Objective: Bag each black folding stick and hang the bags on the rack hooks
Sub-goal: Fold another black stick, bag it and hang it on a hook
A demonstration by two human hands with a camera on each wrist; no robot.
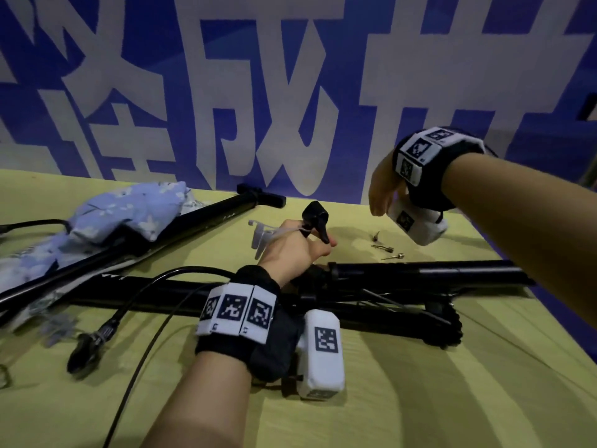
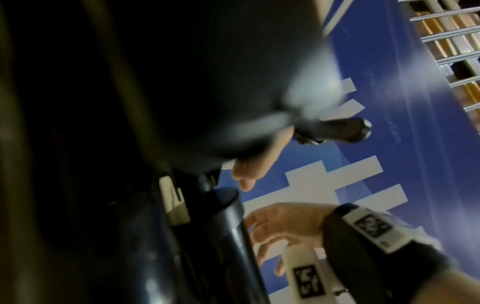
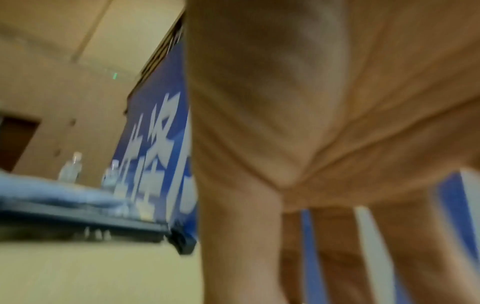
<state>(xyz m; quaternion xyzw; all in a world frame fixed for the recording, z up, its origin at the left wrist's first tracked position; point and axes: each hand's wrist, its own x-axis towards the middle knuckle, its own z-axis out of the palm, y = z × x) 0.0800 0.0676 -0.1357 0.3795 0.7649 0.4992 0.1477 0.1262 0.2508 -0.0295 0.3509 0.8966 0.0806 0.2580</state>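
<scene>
Yellow-green cloth over the table [image 1: 420,399], creased in soft folds and crossed by long shadows. Right behind its far edge, a blue banner [image 1: 181,92] with large white characters, filling the whole back. Seen from the right wrist: beige wall [image 3: 64,92] and ceiling, a dark doorway [image 3: 15,142] at left, a small green light [image 3: 115,75]. From the left wrist: a metal grille [image 2: 451,41], top corner.

The right hand [image 3: 324,144] is blurred in the right wrist view. The long black stick [image 1: 113,247] is partly hidden under the flowered cloth [image 1: 129,211] and cut off at the left edge.
</scene>
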